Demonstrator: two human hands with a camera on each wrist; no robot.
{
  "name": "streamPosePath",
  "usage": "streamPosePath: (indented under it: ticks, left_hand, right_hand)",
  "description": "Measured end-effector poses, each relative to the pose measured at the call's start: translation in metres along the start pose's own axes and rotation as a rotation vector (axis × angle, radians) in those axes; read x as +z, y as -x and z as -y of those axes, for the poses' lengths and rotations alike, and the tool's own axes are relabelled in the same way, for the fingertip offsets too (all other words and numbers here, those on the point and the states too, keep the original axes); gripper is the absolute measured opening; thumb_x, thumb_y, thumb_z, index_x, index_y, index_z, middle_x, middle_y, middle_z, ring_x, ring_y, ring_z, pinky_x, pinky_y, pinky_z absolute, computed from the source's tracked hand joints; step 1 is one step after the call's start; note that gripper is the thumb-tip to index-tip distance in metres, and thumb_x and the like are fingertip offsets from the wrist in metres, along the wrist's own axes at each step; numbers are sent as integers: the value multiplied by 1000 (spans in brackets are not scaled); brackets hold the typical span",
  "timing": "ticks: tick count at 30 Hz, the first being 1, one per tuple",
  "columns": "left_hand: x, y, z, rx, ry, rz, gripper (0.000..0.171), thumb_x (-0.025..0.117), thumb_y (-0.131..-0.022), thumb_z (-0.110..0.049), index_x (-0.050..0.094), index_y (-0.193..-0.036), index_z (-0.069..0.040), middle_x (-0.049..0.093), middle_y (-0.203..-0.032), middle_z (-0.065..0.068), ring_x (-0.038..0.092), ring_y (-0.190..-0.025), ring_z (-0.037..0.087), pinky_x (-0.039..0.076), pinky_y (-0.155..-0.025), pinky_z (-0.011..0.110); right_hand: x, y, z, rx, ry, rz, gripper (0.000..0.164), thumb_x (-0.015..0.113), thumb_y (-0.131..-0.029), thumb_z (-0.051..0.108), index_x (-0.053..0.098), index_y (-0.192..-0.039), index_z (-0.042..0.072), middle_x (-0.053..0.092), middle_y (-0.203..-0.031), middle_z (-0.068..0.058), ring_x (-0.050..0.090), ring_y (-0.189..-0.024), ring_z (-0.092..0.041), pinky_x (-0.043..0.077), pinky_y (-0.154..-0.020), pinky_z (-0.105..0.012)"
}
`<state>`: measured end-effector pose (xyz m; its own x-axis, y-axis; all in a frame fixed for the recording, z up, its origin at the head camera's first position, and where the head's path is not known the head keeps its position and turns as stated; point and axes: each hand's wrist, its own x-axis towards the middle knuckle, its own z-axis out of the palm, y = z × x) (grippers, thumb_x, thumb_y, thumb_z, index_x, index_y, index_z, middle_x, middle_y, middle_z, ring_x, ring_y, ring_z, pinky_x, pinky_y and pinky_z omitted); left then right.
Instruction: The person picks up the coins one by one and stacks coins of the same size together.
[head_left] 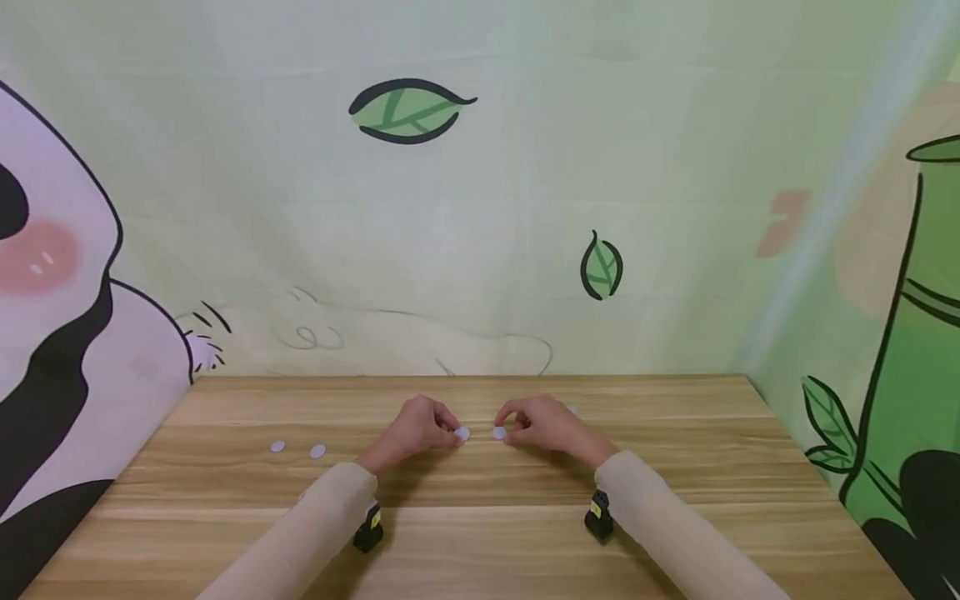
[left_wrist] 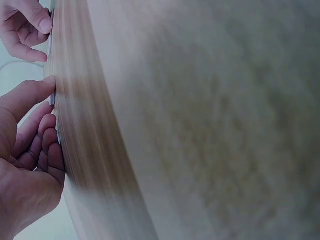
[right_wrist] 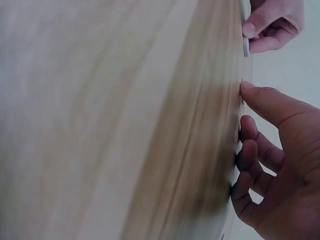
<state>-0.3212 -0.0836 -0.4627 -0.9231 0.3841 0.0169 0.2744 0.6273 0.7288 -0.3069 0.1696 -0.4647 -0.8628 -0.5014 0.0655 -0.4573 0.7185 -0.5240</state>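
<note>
Near the middle of the wooden table, my left hand (head_left: 427,423) pinches a small white disc (head_left: 463,433) at its edge between thumb and index finger. Opposite it, my right hand (head_left: 546,423) has its thumb and index finger on a second white disc (head_left: 499,433). A short gap of tabletop separates the two discs. From the left wrist view, the left hand's disc (left_wrist: 52,100) shows edge-on, low at the table surface, with the remaining fingers curled. The right wrist view has the right hand (right_wrist: 280,155) low beside the tabletop, thumb tip down at its surface.
Two more white discs (head_left: 318,451) lie apart on the left part of the table (head_left: 480,550). Another pale disc (head_left: 573,409) shows partly behind the right hand. A printed cloth backdrop (head_left: 510,167) rises at the table's far edge.
</note>
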Motion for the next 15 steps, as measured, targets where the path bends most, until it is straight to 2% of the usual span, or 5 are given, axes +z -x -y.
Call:
streamPosePath:
  ticks: [4, 9, 15]
  left_hand:
    - [2, -2, 2, -14, 18, 16, 15, 90, -76, -11, 78, -82, -5, 67, -72, -2, 54, -68, 9, 45, -60, 22]
    - [2, -3, 4, -11, 19, 22, 15, 89, -76, -11, 78, -82, -5, 66, -72, -2, 54, -68, 9, 44, -59, 21]
    - [-1, -2, 0, -3, 26, 32, 14, 88, -77, -8, 77, -84, -2, 65, -71, -2, 53, -66, 9, 44, -59, 22]
  right_hand:
    - [2, 0, 2, -1, -15, -9, 14, 75, -93, 21, 73, -106, 16, 55, -68, 8, 44, -60, -4, 36, -59, -22]
    - [5, -1, 4, 41, -41, -31, 11, 77, -92, 21, 74, -101, 17, 54, -65, 9, 42, -56, -4, 34, -55, -21]
    - [4, -3, 6, 70, -64, -42, 9, 78, -91, 22, 74, -98, 18, 53, -63, 8, 42, -54, -5, 33, -54, -22]
